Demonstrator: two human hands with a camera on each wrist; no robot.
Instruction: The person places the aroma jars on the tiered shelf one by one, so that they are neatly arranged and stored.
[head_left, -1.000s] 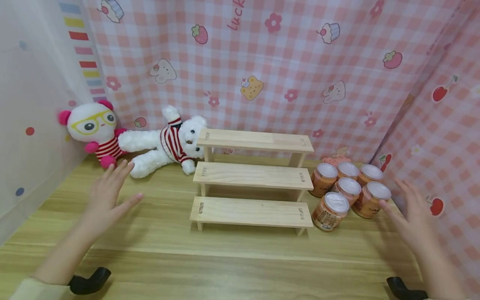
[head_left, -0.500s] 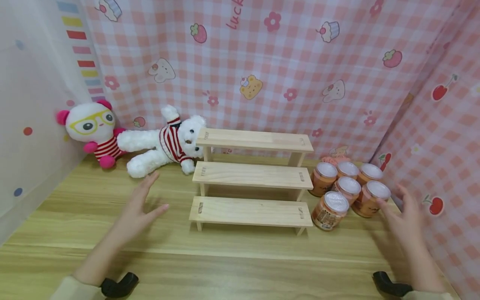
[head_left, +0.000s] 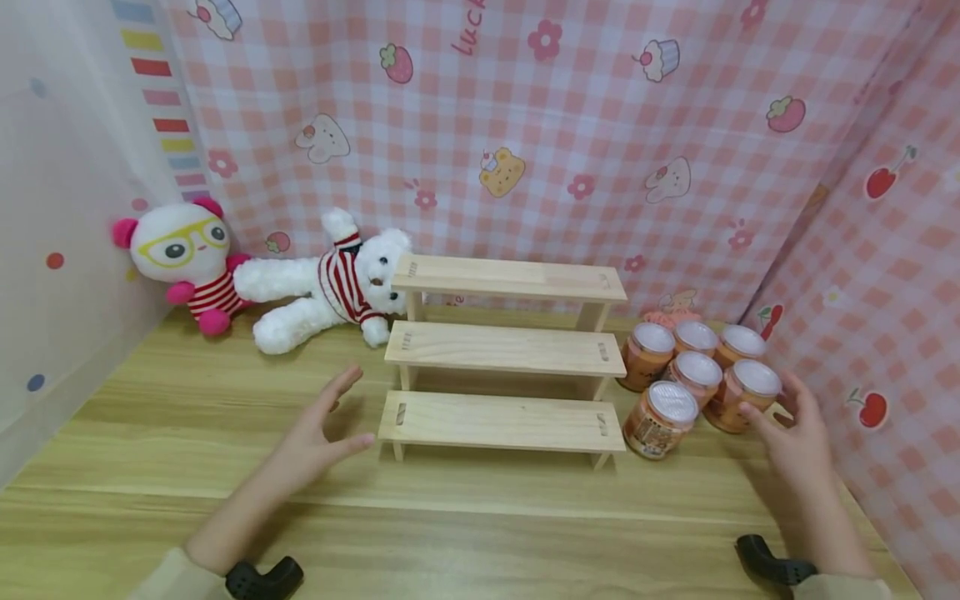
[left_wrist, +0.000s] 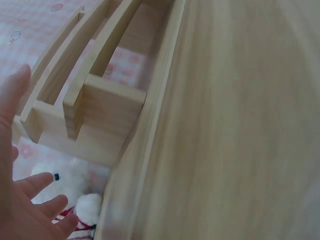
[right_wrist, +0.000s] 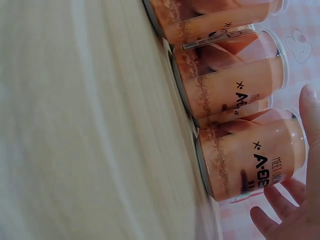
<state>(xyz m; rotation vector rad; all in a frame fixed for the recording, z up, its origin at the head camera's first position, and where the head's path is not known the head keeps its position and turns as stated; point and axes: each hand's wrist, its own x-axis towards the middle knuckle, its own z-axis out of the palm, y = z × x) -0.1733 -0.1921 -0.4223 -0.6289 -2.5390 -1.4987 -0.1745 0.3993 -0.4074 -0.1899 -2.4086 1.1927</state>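
Note:
On the right of the tabletop stand several orange cans with silvery lids, closely grouped. My right hand (head_left: pixel 797 433) is at the rightmost front can (head_left: pixel 742 398), thumb on its near side and fingers on its right side. In the right wrist view that printed can (right_wrist: pixel 252 160) lies between the spread thumb and the fingers (right_wrist: pixel 280 202); whether they touch it I cannot tell. My left hand (head_left: pixel 318 437) hovers left of the three-step wooden shelf (head_left: pixel 502 423), fingers apart, holding nothing. In the left wrist view its fingers (left_wrist: pixel 35 185) are spread beside the shelf's end.
A white plush bear (head_left: pixel 300 321) in a striped shirt lies behind the left hand, its head by the shelf. A pink-and-white plush panda (head_left: pixel 206 292) sits in the back left corner. One can (head_left: pixel 660 421) stands close to the shelf's right end. Checked curtains (head_left: pixel 585 108) border the table.
My left hand has moved right and slightly nearer, toward the shelf's lowest step. My right hand has moved left to the rightmost front can. Cans, shelf and plush toys stay put.

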